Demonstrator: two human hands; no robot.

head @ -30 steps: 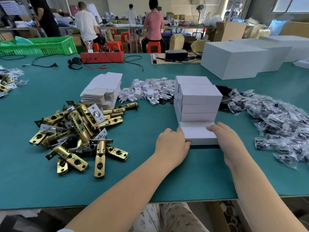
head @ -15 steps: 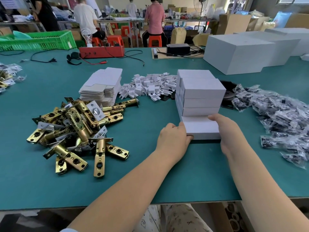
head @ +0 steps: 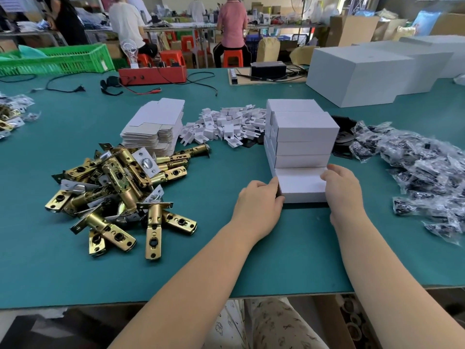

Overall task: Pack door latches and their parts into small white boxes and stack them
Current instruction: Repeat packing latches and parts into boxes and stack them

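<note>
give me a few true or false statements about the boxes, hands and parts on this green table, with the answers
1. Both hands hold the small white box at the front of the stack of white boxes: left hand, right hand. True.
2. The pile of brass door latches lies right of the stack. False: it lies left.
3. The clear plastic bags of dark parts lie right of the stack. True.
4. The flat unfolded white cartons sit on the stack. False: they sit on the table behind the latches.
</note>
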